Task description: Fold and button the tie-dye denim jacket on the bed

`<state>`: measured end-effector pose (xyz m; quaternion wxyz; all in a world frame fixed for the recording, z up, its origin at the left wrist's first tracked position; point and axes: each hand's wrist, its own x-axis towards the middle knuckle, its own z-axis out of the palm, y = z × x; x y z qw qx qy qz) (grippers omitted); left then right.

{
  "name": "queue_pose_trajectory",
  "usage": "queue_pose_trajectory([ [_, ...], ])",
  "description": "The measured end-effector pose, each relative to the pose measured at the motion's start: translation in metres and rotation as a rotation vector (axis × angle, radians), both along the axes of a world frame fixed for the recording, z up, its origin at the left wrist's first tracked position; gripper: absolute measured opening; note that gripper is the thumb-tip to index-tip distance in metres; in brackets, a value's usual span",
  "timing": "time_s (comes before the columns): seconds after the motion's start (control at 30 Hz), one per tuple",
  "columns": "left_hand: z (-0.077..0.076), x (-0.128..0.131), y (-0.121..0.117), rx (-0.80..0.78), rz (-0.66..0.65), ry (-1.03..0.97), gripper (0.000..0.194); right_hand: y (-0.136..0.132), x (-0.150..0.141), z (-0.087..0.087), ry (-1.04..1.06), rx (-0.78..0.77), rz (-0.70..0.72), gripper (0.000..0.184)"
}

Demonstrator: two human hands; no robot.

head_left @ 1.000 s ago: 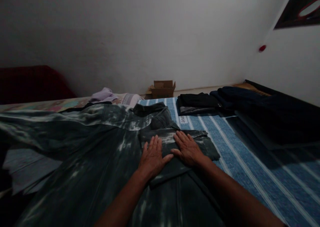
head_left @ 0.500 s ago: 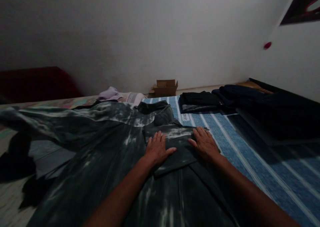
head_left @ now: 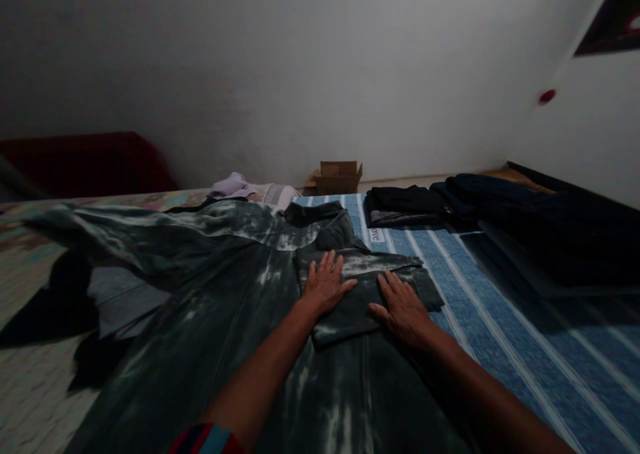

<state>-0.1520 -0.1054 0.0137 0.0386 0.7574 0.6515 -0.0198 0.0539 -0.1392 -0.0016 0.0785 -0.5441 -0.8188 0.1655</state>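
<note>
A dark grey-green denim jacket point(head_left: 225, 294) with whitish faded patches lies spread out before me, its collar at the far side. One sleeve point(head_left: 357, 307) is folded inward over the body, while the other stretches out to the left. My left hand point(head_left: 325, 284) lies flat on the folded sleeve, fingers spread. Flat on the same sleeve, further right, rests my right hand point(head_left: 403, 307), its fingers also extended. Neither hand grips the cloth.
Under the jacket's right side is a blue striped bedsheet point(head_left: 480, 294). Folded dark clothes point(head_left: 407, 204) and a larger dark pile point(head_left: 560, 234) sit to the right. Grey and black clothes point(head_left: 127, 301) lie left. Beyond stands an open cardboard box point(head_left: 340, 177) near the wall.
My right hand has slid a little toward me along the folded sleeve, uncovering the cuff end. My left hand stays flat on it. The whole view has shifted slightly.
</note>
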Motion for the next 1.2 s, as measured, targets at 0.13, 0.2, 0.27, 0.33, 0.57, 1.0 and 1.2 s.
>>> queue_pose_trajectory([
  [0.13, -0.001, 0.005, -0.013, 0.037, -0.011, 0.013, 0.073, 0.01, 0.007, -0.004, -0.011, 0.091, -0.106, 0.065],
  [0.2, -0.004, 0.005, -0.017, 0.013, -0.004, -0.009, 0.074, 0.018, 0.017, -0.006, -0.018, 0.167, -0.207, 0.061],
  [0.27, -0.008, 0.004, -0.018, -0.017, 0.008, -0.038, 0.076, 0.026, 0.03, -0.007, -0.007, 0.199, -0.301, 0.057],
  [0.33, -0.011, 0.003, -0.017, -0.023, 0.015, -0.059, 0.076, 0.033, 0.043, -0.008, 0.039, 0.17, -0.362, 0.053],
  [0.57, -0.004, -0.001, -0.02, 0.151, 0.076, -0.105, 0.06, 0.047, 0.063, -0.005, 0.202, 0.076, -0.476, 0.054],
  [1.0, 0.01, -0.063, 0.004, 0.276, 0.754, -0.686, 0.052, 0.094, 0.072, 0.0, 0.554, -0.228, -0.713, 0.036],
  [1.2, 0.018, -0.071, 0.011, 0.288, 0.786, -0.774, 0.027, 0.075, 0.059, 0.005, 0.801, -0.26, -0.596, 0.019],
])
